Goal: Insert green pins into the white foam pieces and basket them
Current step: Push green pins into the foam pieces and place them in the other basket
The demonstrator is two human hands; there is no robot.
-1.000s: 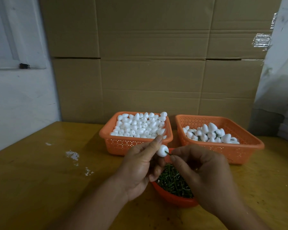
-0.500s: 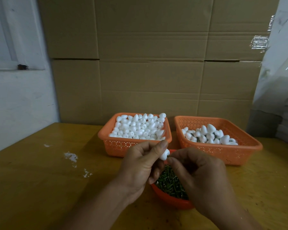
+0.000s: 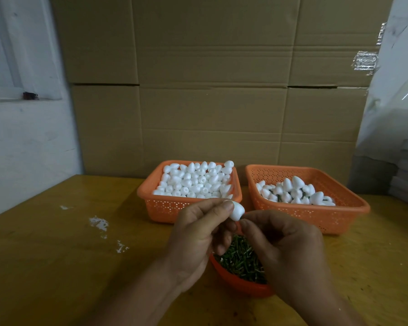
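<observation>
My left hand (image 3: 198, 234) pinches a white foam piece (image 3: 236, 211) between thumb and fingers, just above a round orange bowl (image 3: 236, 280) of green pins (image 3: 240, 260). My right hand (image 3: 285, 252) has its fingertips pressed against the underside of that foam piece; the pin between them is hidden. Behind stand two orange baskets: the left basket (image 3: 165, 208) is heaped with plain foam pieces, the right basket (image 3: 316, 215) holds foam pieces with green pins in them.
Everything sits on a yellow wooden table (image 3: 57, 267) with white flecks at the left. Stacked cardboard boxes (image 3: 210, 90) form a wall right behind the baskets. A white wall and window sill are at the left, a plastic sheet at the right.
The green pin tip seen a second ago has vanished between my right fingertips and the foam piece. The foam piece has tilted and both hands stay close together over the bowl.
</observation>
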